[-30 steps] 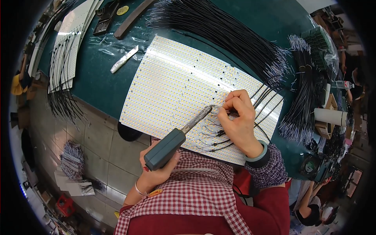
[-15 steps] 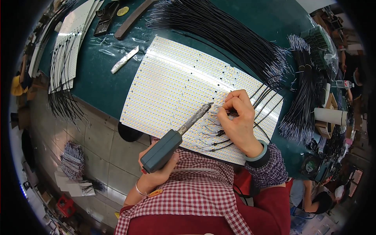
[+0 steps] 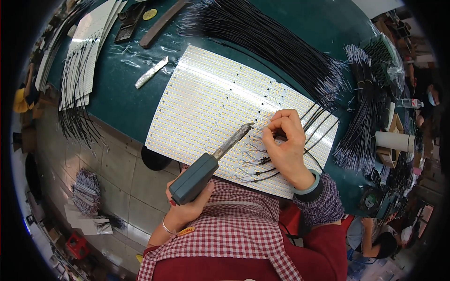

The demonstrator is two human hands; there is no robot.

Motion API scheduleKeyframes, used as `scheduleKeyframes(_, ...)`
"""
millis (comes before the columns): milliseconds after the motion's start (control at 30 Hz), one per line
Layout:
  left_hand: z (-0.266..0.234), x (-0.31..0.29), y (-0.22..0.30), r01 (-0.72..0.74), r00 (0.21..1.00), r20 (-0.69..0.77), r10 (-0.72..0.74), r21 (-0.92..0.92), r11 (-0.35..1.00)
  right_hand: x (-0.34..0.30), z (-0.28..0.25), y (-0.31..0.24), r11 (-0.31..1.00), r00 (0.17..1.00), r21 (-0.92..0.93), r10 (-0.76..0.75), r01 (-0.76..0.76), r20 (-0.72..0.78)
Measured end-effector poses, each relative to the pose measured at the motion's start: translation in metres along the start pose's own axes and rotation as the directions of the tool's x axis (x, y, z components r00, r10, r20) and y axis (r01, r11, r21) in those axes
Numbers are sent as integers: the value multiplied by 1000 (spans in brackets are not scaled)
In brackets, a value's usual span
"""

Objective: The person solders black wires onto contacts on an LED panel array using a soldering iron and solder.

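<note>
My left hand [image 3: 191, 206] is closed round the dark grey-green handle of a soldering iron [image 3: 199, 177]. Its worn metal shaft points up and right, with the tip at or just above a large white LED panel [image 3: 187, 107] dotted with yellow chips. Just right of the tip, my right hand [image 3: 288, 147] is closed in a pinch over the panel. A dark wire seems to lie under its fingers, mostly hidden. Several black wires [image 3: 265, 174] with thin pale ends lie on the panel below that hand, and more [image 3: 322, 127] run out behind it.
A thick bundle of black wires [image 3: 262, 44] lies beyond the panel, and another bundle [image 3: 354, 133] to the right. On the green table [image 3: 124, 96] are a silvery-wrapped blade [image 3: 151, 72], a dark bar [image 3: 161, 23], an iron stand [image 3: 129, 25] and wired panels [image 3: 86, 47] hanging over the edge.
My right hand has shifted very slightly right and down, its pinch kept. The soldering iron has barely moved. The panel and table appear a little lower and further right in view.
</note>
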State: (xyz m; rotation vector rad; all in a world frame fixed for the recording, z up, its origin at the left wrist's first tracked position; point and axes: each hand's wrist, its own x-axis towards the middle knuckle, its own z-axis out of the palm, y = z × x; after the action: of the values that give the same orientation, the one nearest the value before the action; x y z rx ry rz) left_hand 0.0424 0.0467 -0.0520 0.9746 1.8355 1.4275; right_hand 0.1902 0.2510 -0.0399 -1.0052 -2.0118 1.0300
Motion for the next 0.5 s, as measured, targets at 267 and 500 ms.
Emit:
scheduleKeyframes(267, -16, 2, 12, 156, 987, 36, -155, -19, 988, 14, 1, -6, 999, 993, 20, -45, 43, 107)
scheduleKeyframes(500, 24, 11, 9, -239, 927, -324, 191, -114, 964, 2, -16, -3, 966, 978, -166, -184, 199, 100)
